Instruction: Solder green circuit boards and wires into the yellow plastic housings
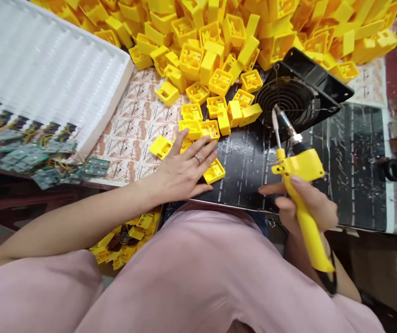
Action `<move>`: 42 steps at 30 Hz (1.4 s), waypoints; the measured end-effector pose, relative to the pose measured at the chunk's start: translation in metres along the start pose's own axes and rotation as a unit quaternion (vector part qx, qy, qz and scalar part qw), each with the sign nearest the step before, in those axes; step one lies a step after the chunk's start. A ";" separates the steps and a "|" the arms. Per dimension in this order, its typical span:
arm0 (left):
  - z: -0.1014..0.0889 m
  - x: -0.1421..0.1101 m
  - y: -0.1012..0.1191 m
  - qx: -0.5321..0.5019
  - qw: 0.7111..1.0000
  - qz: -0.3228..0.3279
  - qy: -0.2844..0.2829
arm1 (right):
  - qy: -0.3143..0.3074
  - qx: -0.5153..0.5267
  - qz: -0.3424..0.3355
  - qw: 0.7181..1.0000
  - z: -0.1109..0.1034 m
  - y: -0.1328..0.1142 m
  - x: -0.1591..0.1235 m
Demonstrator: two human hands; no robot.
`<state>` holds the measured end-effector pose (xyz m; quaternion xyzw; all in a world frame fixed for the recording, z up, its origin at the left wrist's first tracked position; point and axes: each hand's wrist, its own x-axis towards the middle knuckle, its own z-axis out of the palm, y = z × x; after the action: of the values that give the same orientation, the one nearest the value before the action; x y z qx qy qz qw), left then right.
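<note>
My left hand (180, 175), with a ring on one finger, lies with fingers spread over several small yellow plastic housings (189, 129) near the bench's front edge. One open housing (215, 172) sits beside its fingers. Whether the palm covers more housings I cannot see. In my right hand (312, 203) is a yellow soldering iron (304, 217), gripped by its handle. Its metal tip and a thin second metal shaft point away from me, in front of a black fan (291, 97) with a wire guard.
A large heap of yellow housings (198, 55) covers the back of the bench. At left stands a white foam tray (52, 55) with green circuit boards (21, 155) and wires along its front. A black mat (240, 171) lies ahead. Below the bench edge, more yellow pieces (139, 236) fill a container.
</note>
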<state>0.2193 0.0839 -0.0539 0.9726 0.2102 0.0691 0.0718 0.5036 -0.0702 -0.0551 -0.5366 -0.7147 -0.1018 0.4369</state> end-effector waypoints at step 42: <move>-0.012 -0.014 0.007 0.035 0.996 -0.036 0.069 | -0.247 0.124 -0.007 0.961 0.031 -0.015 0.030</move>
<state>0.2069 0.0731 -0.0423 0.9591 0.2522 0.1261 0.0252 0.4736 -0.0364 -0.0470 -0.4815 -0.8115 0.1201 0.3087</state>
